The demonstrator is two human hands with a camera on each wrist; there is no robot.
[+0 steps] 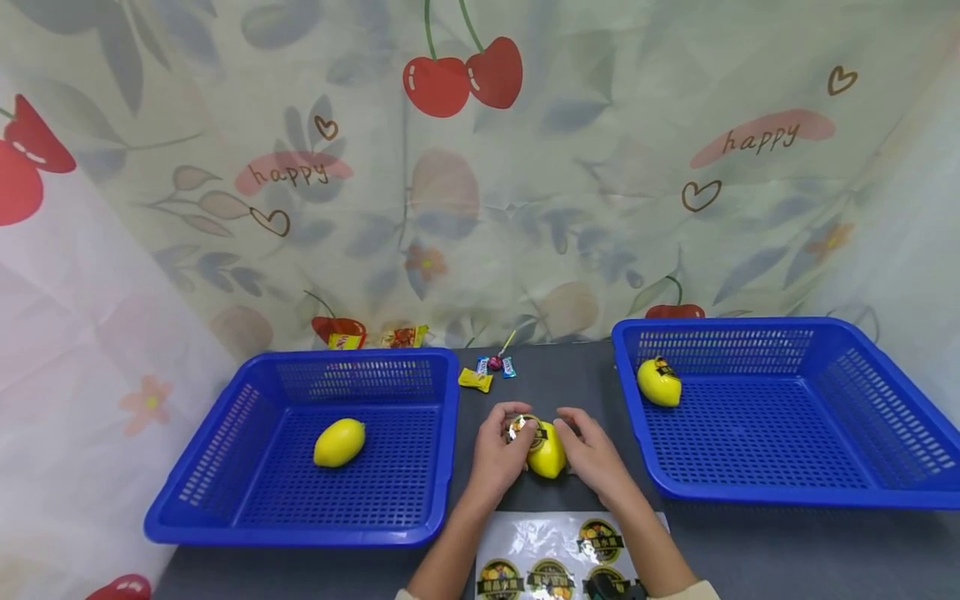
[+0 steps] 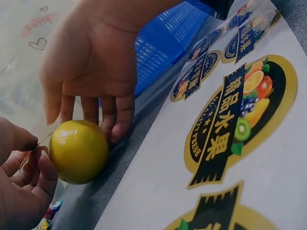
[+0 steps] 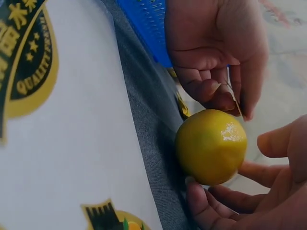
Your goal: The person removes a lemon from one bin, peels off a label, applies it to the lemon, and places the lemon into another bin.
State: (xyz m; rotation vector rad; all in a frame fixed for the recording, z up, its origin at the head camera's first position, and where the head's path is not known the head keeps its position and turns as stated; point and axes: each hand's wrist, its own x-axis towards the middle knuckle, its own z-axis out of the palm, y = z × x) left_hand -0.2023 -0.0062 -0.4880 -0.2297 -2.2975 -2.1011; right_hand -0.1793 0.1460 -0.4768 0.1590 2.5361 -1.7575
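A yellow lemon [image 1: 551, 457] sits on the dark tabletop between both hands. My left hand [image 1: 497, 460] pinches a round black-and-gold fruit sticker [image 1: 537, 435] beside the lemon; in the right wrist view the sticker [image 3: 234, 99] is edge-on, close over the fruit. My right hand [image 1: 596, 465] is cupped loosely at the lemon's other side, a fingertip against its lower side and the thumb apart from it. In front of the hands lies a white sheet [image 1: 517, 533] bearing several of the same stickers, partly covered by the right forearm in the head view.
To the left stands a blue basket [image 1: 452, 433] with one plain lemon [image 1: 339, 442]. Another blue basket [image 1: 750, 493], at right, contains a lemon [image 1: 657, 385] with a sticker on it. Wrapped candies [image 1: 476, 380] and a lollipop [image 1: 495, 363] lie behind the hands, near the printed curtain [image 1: 525, 250].
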